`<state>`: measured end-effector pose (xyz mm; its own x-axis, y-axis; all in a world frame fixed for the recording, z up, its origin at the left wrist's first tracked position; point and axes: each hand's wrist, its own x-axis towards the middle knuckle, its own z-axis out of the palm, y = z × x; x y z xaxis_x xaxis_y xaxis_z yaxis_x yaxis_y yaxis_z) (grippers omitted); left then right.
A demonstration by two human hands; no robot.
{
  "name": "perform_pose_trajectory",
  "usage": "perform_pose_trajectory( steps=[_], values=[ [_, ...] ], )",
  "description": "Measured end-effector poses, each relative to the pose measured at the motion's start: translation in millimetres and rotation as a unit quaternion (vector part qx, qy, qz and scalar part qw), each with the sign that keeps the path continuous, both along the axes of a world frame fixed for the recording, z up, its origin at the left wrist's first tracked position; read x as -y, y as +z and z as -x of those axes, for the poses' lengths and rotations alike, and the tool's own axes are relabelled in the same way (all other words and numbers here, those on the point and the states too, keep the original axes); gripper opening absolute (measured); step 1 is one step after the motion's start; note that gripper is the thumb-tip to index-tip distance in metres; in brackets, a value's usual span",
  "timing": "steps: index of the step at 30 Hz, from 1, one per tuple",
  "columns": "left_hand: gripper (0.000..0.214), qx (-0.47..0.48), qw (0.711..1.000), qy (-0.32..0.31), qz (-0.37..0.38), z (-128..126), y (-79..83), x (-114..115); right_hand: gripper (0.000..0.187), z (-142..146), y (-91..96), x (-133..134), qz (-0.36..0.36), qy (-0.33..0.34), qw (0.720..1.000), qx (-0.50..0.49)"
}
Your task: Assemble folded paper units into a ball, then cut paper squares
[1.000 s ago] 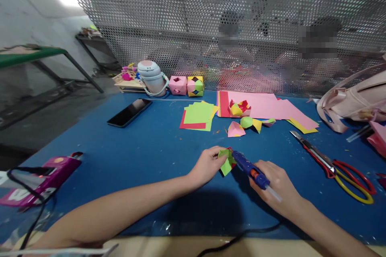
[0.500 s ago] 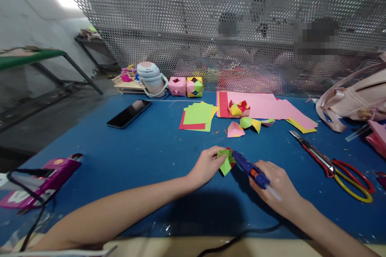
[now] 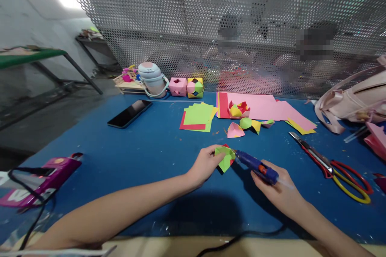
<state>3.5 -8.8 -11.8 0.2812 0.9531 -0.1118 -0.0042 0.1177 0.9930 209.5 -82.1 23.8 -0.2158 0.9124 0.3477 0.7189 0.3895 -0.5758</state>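
My left hand pinches a folded green and red paper piece just above the blue table. My right hand grips a blue glue gun with an orange trigger. The gun's nozzle touches the right side of the folded piece. A clear glue stick pokes out of the gun's back end. Its black cord runs off the table's front edge.
Folded paper pieces, square sheets and pink paper lie behind my hands. A cutter and scissors lie to the right, near a pink bag. At the left are a phone and a magenta device.
The glue gun has tilted flatter and shifted slightly right with my right hand. My left hand and the paper piece have turned a little; the view has shifted slightly.
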Motion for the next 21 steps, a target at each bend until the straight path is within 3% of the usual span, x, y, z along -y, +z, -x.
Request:
perform_pose_trajectory(
  steps=[3,8,13,18,21],
  values=[
    [0.024,0.025,0.999,0.016,0.013,0.4,-1.2,-0.5,0.018,-10.9,-2.5,-2.5,0.027,-0.046,0.999,-0.012],
    [0.029,0.049,0.998,0.027,0.036,0.2,-1.4,0.1,0.022,-37.8,-15.1,-17.5,0.004,-0.089,0.996,0.029],
    [0.031,0.055,0.997,0.027,0.052,-0.1,0.0,1.2,0.036,-43.7,-19.5,-29.4,0.047,-0.197,0.966,0.16],
    [0.033,0.053,0.997,0.021,0.053,0.5,1.0,2.4,0.043,-58.8,0.5,-15.9,0.084,-0.146,0.942,0.29],
    [0.034,0.042,0.998,0.016,0.048,0.2,1.6,3.2,0.04,-61.4,20.7,4.2,0.112,-0.086,0.952,0.273]
  ],
)
